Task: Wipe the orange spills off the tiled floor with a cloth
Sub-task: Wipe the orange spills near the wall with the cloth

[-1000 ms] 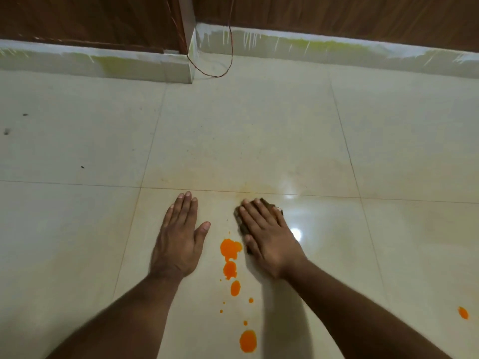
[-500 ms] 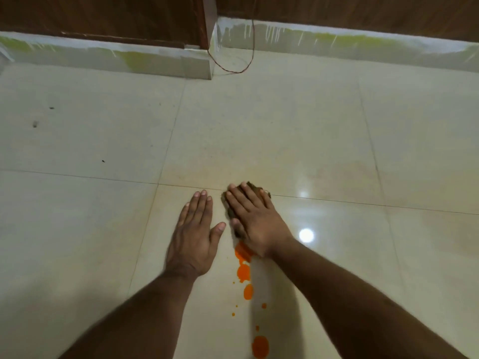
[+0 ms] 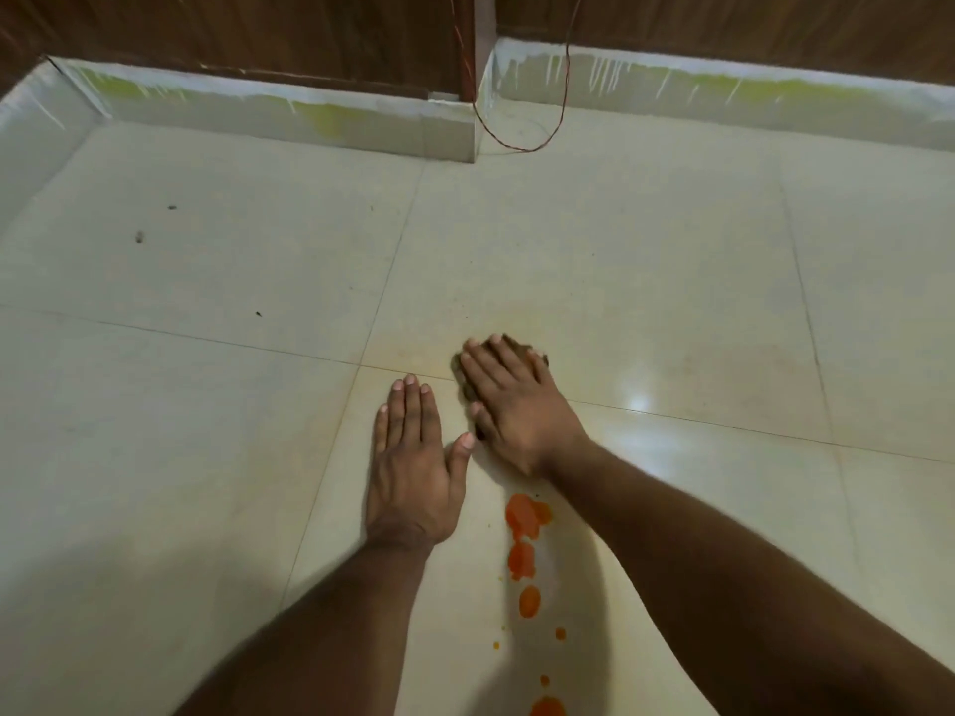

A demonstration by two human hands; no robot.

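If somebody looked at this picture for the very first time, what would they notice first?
Probably the bright orange spills, a trail of blobs running down the pale tiled floor toward the bottom edge, just below the hands. Next come the two hands in the middle: the left hand lies flat on the floor, and the right hand presses flat on a dark cloth that peeks out past its fingertips, just above the spills.
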